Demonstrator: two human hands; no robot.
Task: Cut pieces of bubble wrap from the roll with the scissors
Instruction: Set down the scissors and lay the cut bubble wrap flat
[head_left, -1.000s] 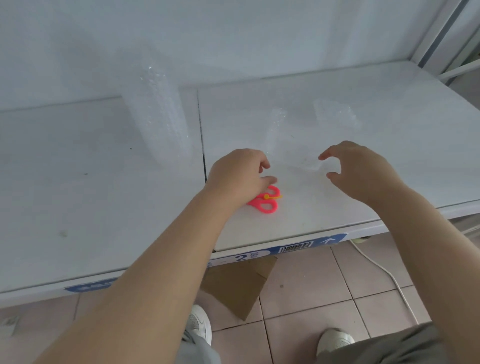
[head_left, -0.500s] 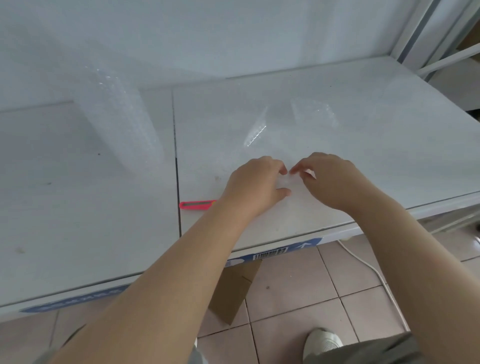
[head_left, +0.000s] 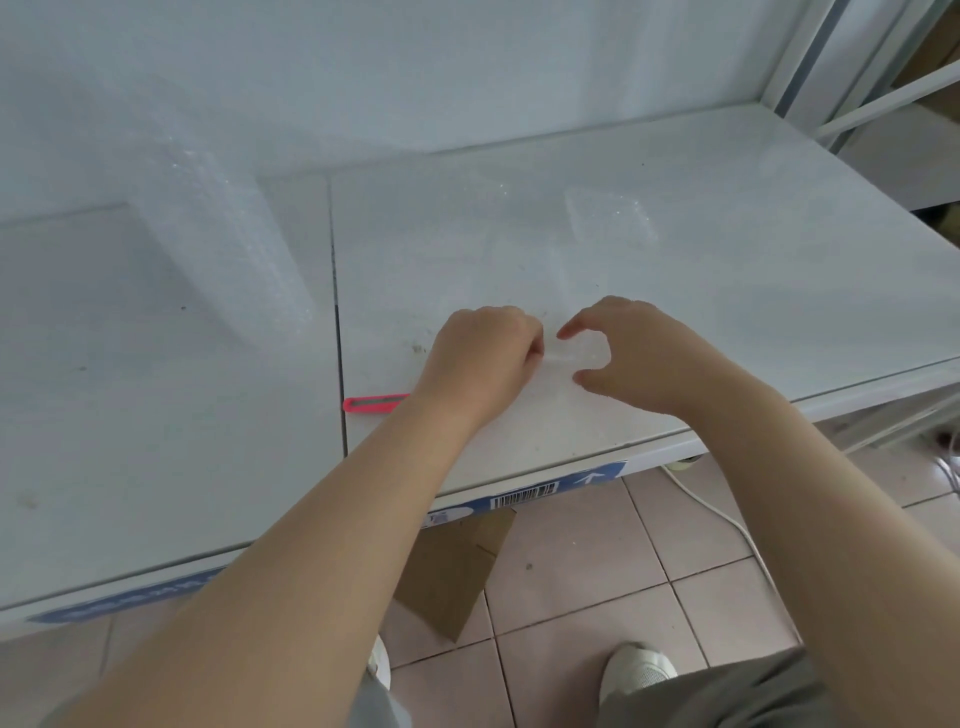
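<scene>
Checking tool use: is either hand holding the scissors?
No: the scissors lie on the table, with neither the left hand nor the right hand gripping them.

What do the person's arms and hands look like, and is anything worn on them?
The left forearm and the right forearm are bare, with no sleeve in view. The left hand and the right hand wear no gloves; no watch, bracelet or ring shows on the sides the camera sees.
</scene>
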